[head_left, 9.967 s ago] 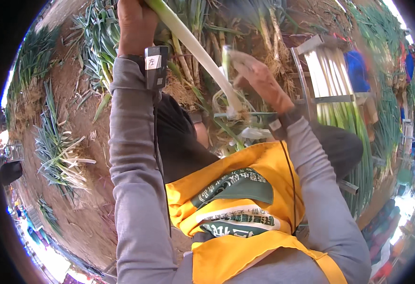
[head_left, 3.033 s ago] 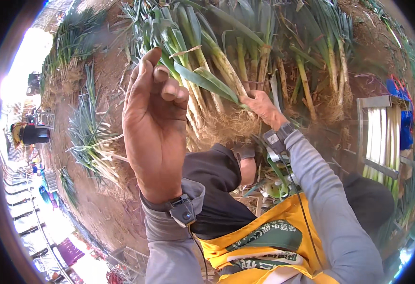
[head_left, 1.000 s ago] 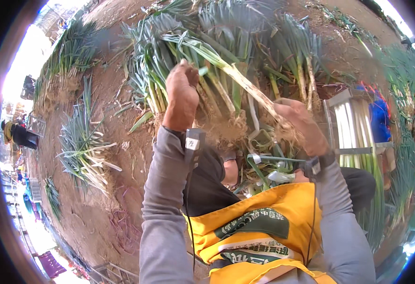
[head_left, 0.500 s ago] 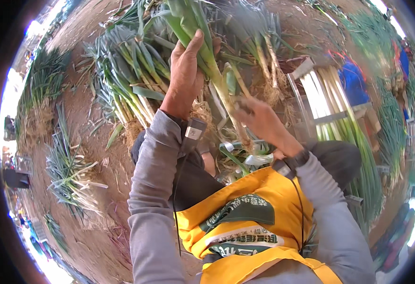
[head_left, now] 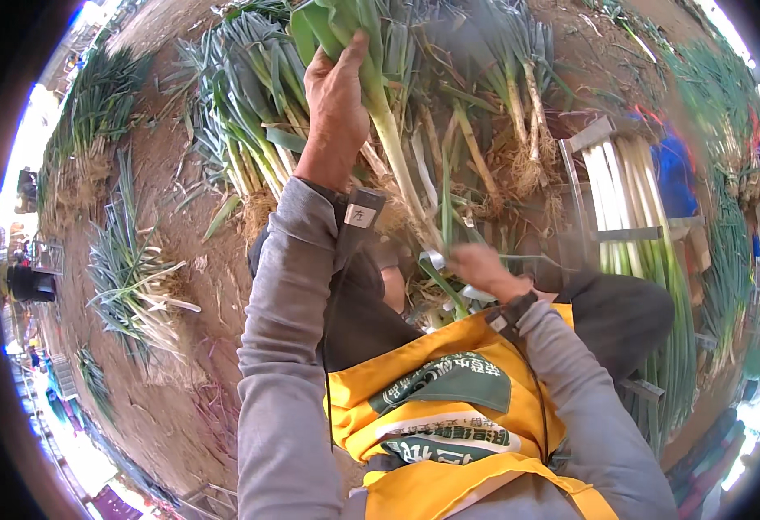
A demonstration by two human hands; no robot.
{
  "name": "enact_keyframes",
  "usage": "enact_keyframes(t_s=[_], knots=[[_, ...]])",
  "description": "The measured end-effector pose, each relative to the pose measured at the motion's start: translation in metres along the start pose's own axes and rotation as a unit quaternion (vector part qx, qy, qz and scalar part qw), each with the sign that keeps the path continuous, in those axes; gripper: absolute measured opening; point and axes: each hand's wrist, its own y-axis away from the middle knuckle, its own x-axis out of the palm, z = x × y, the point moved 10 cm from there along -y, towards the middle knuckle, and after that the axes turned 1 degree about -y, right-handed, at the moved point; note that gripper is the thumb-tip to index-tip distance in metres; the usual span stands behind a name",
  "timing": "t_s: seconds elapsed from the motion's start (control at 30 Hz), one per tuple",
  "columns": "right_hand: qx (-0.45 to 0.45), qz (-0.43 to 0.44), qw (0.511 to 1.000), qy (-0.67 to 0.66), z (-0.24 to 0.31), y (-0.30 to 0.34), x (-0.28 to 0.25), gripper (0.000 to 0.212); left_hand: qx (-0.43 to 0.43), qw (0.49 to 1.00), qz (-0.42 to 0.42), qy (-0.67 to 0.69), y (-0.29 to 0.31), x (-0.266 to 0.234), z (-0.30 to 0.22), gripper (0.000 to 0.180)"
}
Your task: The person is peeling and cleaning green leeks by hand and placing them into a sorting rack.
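Note:
My left hand (head_left: 336, 100) is closed round the green upper part of a large leek (head_left: 390, 130), thumb on top. The leek slants down to the right, its pale root end near my lap. Beside that end my right hand (head_left: 484, 270) is curled and blurred by motion. A narrow green leek leaf (head_left: 446, 208) reaches to its fingers, which seem to pinch it; the fingertips are not sharp. Trimmed leaves and whitish scraps lie below, between my knees.
Unpeeled leeks (head_left: 241, 121) with roots lie piled ahead, and more (head_left: 527, 113) to their right. At right a metal rack (head_left: 627, 234) holds clean white leeks beside a blue bag (head_left: 675, 178). A loose heap (head_left: 141, 282) lies on the dirt floor at left.
My right hand has moved down, with the leaf strip now running along to it. The leek's lower stem looks paler and slimmer. My left hand keeps its grip; the view has shifted slightly.

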Motion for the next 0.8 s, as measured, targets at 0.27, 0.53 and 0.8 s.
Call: enact_keyframes(t_s=[0.27, 0.53, 0.8], knots=[[-0.080, -0.210, 0.944, -0.241, 0.053, -0.019, -0.163, 0.048, -0.043, 0.999, 0.021, -0.015, 0.013, -0.003, -0.005, 0.024], [-0.213, -0.239, 0.824, -0.467, 0.148, -0.056, -0.285, 0.042, -0.139, 0.981, 0.110, 0.073, 0.026, 0.038, 0.037, 0.034], [-0.242, -0.205, 0.840, -0.439, 0.167, -0.051, -0.286, 0.034, -0.075, 0.992, 0.098, 0.014, 0.019, 0.029, 0.029, 0.032]])
